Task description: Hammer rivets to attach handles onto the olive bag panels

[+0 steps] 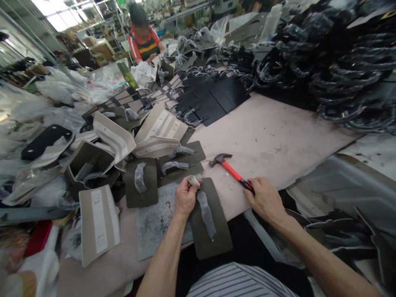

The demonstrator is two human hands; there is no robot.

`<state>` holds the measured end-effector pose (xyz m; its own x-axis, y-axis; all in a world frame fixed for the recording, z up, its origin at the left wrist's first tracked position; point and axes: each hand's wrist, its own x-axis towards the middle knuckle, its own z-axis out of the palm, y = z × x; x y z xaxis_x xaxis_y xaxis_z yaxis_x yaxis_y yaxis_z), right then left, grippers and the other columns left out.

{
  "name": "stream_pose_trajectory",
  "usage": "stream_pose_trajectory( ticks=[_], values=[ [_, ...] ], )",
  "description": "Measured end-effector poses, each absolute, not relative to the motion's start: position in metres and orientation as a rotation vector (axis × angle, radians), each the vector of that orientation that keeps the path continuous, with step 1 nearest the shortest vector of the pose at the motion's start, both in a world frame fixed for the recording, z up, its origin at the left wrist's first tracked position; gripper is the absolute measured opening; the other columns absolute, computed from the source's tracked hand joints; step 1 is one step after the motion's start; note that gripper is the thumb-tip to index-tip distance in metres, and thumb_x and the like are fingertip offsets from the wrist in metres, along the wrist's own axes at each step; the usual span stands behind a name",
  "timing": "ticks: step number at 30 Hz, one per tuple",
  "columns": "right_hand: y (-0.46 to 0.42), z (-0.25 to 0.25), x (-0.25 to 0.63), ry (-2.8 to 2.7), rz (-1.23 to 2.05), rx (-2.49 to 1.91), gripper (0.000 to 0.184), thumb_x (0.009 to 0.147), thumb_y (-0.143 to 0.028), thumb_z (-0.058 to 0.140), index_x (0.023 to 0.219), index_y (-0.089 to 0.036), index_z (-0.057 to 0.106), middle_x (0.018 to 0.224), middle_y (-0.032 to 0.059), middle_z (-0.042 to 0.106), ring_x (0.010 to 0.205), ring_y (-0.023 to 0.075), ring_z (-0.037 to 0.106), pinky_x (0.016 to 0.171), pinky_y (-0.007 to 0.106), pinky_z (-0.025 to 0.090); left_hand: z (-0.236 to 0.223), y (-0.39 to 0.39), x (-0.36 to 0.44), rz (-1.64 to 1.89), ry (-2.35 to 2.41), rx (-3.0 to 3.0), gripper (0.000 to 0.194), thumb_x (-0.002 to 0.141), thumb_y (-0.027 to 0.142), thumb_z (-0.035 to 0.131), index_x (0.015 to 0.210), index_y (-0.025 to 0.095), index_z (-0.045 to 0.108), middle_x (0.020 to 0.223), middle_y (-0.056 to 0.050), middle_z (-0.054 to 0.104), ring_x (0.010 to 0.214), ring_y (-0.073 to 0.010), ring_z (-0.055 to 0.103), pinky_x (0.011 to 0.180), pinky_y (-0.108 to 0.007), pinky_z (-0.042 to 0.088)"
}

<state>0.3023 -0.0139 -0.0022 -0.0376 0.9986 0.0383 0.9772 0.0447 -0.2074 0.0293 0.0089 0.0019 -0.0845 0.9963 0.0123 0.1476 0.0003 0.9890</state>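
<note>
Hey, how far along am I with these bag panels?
The green panel at left looks done, its plastic-wrapped handle in place. In hand: your left hand pinches a small pale cylinder by the handle of the nearest panel, and your right grips the hammer. Possibly left: panels in the bin at right; I can't tell whether they have handles.
</note>
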Motion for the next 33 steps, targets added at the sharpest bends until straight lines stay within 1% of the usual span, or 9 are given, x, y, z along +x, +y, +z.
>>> stream_pose_trajectory(
  ticks=[5, 8, 14, 17, 19, 21, 25, 29, 33],
  values=[
    [-0.007, 0.001, 0.299, -2.248, 0.212, -2.135, 0.017, 0.091, -0.029, 0.050, 0.096, -0.014, 0.058, 0.092, 0.0114, 0.058, 0.085, 0.0243, 0.055, 0.071, 0.033, 0.038, 0.002, 0.008, 0.031, 1.214, 1.387, 1.279, 0.014, 0.086, 0.029, 0.064, 0.095, 0.019, 0.066, 0.091, -0.004, 0.074, 0.087, -0.0177, 0.069, 0.083, -0.029, 0.052],
    [-0.002, 0.009, 0.296, -2.203, 0.391, -2.157, 0.013, 0.089, -0.025, 0.048, 0.093, -0.015, 0.055, 0.090, 0.0107, 0.059, 0.081, 0.0225, 0.055, 0.067, 0.031, 0.035, 0.001, 0.008, 0.032, 1.202, 1.411, 1.299, 0.014, 0.086, 0.028, 0.064, 0.096, 0.019, 0.067, 0.092, -0.005, 0.075, 0.087, -0.0182, 0.070, 0.082, -0.029, 0.052],
    [0.011, 0.030, 0.285, -1.464, 1.666, -1.870, 0.007, 0.080, -0.023, 0.047, 0.086, -0.020, 0.047, 0.066, -0.0027, 0.049, 0.056, 0.0130, 0.047, 0.052, 0.025, 0.034, 0.003, 0.005, 0.035, 1.205, 1.470, 1.475, 0.013, 0.081, 0.019, 0.063, 0.092, 0.020, 0.071, 0.089, -0.004, 0.075, 0.082, -0.0187, 0.068, 0.078, -0.029, 0.052],
    [0.012, 0.053, 0.273, -1.153, 1.921, -1.686, 0.013, 0.087, -0.034, 0.040, 0.084, -0.022, 0.043, 0.062, -0.0067, 0.041, 0.043, 0.0090, 0.033, 0.043, 0.022, 0.029, 0.002, 0.002, 0.035, 1.213, 1.429, 1.554, 0.015, 0.081, 0.017, 0.062, 0.092, 0.021, 0.072, 0.089, -0.003, 0.075, 0.083, -0.0190, 0.068, 0.078, -0.029, 0.052],
    [0.006, 0.071, 0.268, -1.138, 1.768, -1.645, 0.024, 0.092, -0.045, 0.036, 0.083, -0.023, 0.042, 0.060, -0.0079, 0.038, 0.041, 0.0086, 0.029, 0.040, 0.022, 0.026, 0.000, 0.000, 0.034, 1.208, 1.406, 1.595, 0.016, 0.082, 0.017, 0.061, 0.093, 0.022, 0.072, 0.089, -0.003, 0.075, 0.082, -0.0191, 0.068, 0.077, -0.029, 0.052],
    [-0.004, 0.087, 0.268, -1.401, 1.354, -1.640, 0.032, 0.094, -0.051, 0.034, 0.082, -0.023, 0.043, 0.058, -0.0066, 0.041, 0.044, 0.0100, 0.035, 0.044, 0.023, 0.029, -0.002, -0.001, 0.033, 1.201, 1.392, 1.623, 0.017, 0.085, 0.018, 0.059, 0.094, 0.022, 0.072, 0.088, -0.004, 0.075, 0.082, -0.0192, 0.068, 0.076, -0.029, 0.052],
    [-0.024, 0.100, 0.275, -2.028, 0.646, -1.626, 0.032, 0.096, -0.047, 0.035, 0.079, -0.022, 0.046, 0.060, -0.0011, 0.050, 0.051, 0.0130, 0.043, 0.052, 0.028, 0.027, -0.003, -0.002, 0.031, 1.184, 1.398, 1.646, 0.018, 0.084, 0.019, 0.059, 0.095, 0.022, 0.072, 0.088, -0.003, 0.075, 0.081, -0.0195, 0.069, 0.076, -0.030, 0.052],
    [-0.023, 0.122, 0.280, -2.408, 0.486, -1.661, 0.027, 0.096, -0.040, 0.041, 0.077, -0.022, 0.048, 0.057, -0.0009, 0.051, 0.046, 0.0118, 0.037, 0.050, 0.030, 0.017, -0.001, -0.002, 0.031, 1.167, 1.407, 1.649, 0.016, 0.083, 0.021, 0.059, 0.092, 0.022, 0.072, 0.082, -0.002, 0.074, 0.074, -0.0190, 0.068, 0.072, -0.029, 0.051],
    [-0.018, 0.170, 0.277, -2.033, 0.272, -1.462, 0.029, 0.098, -0.044, 0.037, 0.079, -0.024, 0.046, 0.058, -0.0019, 0.049, 0.046, 0.0122, 0.041, 0.049, 0.027, 0.025, 0.001, -0.002, 0.031, 1.188, 1.373, 1.663, 0.016, 0.085, 0.020, 0.058, 0.092, 0.022, 0.072, 0.087, -0.003, 0.074, 0.081, -0.0199, 0.068, 0.076, -0.030, 0.051]
  ],
)
